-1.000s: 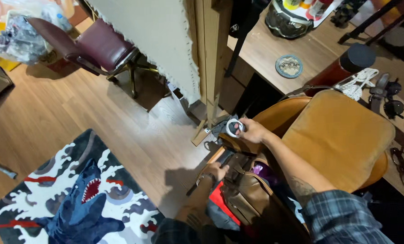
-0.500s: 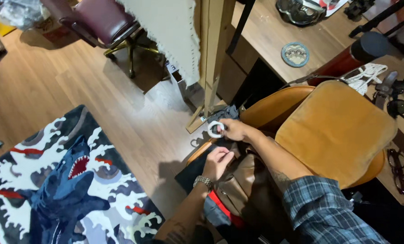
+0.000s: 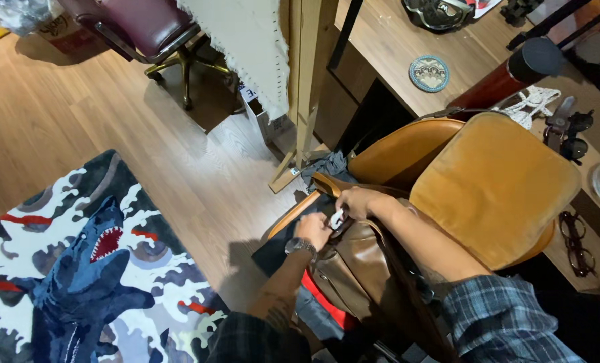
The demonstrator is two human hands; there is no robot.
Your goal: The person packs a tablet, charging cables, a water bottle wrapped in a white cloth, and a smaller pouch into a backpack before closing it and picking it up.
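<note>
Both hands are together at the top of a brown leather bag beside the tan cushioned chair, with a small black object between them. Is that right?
Not quite. In the head view the small object between the left hand and right hand is white, not black. The rest holds: both hands meet at the top of the brown leather bag beside the tan cushioned chair.

Warm, even indoor light — soft shadows on the wooden floor (image 3: 179,168), slight blur overall.
</note>
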